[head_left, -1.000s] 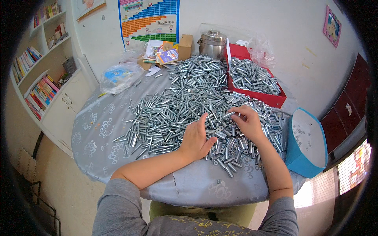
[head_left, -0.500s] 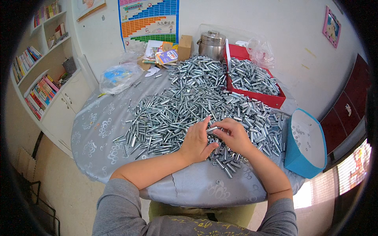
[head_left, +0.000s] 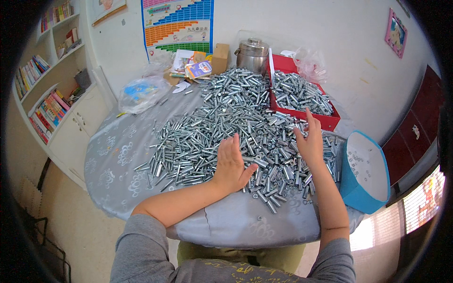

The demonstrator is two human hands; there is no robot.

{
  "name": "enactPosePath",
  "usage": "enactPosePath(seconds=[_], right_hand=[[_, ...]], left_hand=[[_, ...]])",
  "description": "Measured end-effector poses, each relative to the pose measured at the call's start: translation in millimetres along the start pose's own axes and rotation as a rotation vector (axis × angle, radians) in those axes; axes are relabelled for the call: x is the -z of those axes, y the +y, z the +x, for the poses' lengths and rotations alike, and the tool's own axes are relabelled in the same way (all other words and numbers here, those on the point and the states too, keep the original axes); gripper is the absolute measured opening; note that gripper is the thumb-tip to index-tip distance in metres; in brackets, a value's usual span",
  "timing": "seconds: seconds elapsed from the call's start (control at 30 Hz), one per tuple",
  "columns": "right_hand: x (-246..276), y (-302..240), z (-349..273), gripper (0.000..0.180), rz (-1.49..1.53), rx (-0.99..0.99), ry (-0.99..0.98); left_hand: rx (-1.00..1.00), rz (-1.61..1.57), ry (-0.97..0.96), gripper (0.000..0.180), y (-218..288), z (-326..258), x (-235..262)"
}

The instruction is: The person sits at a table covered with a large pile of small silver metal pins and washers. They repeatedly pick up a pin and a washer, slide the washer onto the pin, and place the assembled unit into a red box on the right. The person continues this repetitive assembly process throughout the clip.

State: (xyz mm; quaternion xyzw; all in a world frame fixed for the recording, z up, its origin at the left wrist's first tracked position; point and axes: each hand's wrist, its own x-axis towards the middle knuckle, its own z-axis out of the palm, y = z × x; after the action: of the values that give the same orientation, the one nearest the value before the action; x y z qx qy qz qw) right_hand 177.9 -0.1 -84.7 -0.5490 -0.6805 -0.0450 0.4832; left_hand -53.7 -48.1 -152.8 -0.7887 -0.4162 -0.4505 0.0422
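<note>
A wide heap of short silvery metal tubes and rods (head_left: 198, 137) covers the middle of the table. At its near edge my left hand (head_left: 230, 165) rests on its side, fingers stretched up and thumb apart, with nothing visible in it. My right hand (head_left: 310, 141) hovers over the heap's right part, below the red box (head_left: 325, 122), its thumb and fingers spread. No object shows between those fingers. More of the same metal pieces (head_left: 302, 92) fill the red box. Loose tubes (head_left: 270, 200) and small nuts or rings lie just right of my left hand.
On the right stands a blue fabric box (head_left: 365, 200) holding small metal rings. Behind the heap are a steel pot (head_left: 253, 56), booklets (head_left: 198, 69) and a cardboard box (head_left: 220, 58). A clear plastic bag (head_left: 144, 94) lies at back left on the grey tablecloth (head_left: 113, 160).
My right hand has left my left hand, moving right and away from me toward the red box, and its fingers have spread. The left hand has stayed nearly in place.
</note>
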Motion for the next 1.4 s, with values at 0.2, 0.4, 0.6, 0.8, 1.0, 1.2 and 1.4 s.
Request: enactPosePath(seconds=[0.2, 0.4, 0.6, 0.8, 1.0, 1.2, 1.4], right_hand=[[-0.7, 29.9, 14.6, 0.052, -0.067, 0.000, -0.044], [-26.3, 53.9, 57.4, 0.034, -0.286, 0.065, -0.103], [-84.4, 76.6, 111.7, 0.044, -0.383, 0.020, -0.363], [-123.5, 80.2, 125.6, 0.039, -0.489, -0.131, -0.523], [-122.3, 74.6, 130.3, 0.033, -0.694, 0.039, -0.574], [-110.2, 70.6, 127.2, 0.033, -0.812, 0.258, -0.516], [-113.0, 74.1, 128.9, 0.018, -0.920, 0.259, -0.528]], left_hand=[[-0.097, 0.015, -0.035, 0.081, 0.0, 2.0, -2.0], [-0.211, -0.045, -0.002, 0.075, 0.4, 3.7, -4.6], [-0.344, -0.053, 0.019, 0.070, 5.2, 0.7, -3.7], [-0.303, -0.061, -0.049, 0.068, 2.1, 0.8, -4.6], [-0.324, -0.097, -0.064, 0.071, 5.6, 1.3, -4.4], [-0.349, -0.097, -0.070, 0.072, 7.3, -1.2, -4.4], [-0.354, -0.100, -0.062, 0.071, 7.9, -0.8, -4.9]])
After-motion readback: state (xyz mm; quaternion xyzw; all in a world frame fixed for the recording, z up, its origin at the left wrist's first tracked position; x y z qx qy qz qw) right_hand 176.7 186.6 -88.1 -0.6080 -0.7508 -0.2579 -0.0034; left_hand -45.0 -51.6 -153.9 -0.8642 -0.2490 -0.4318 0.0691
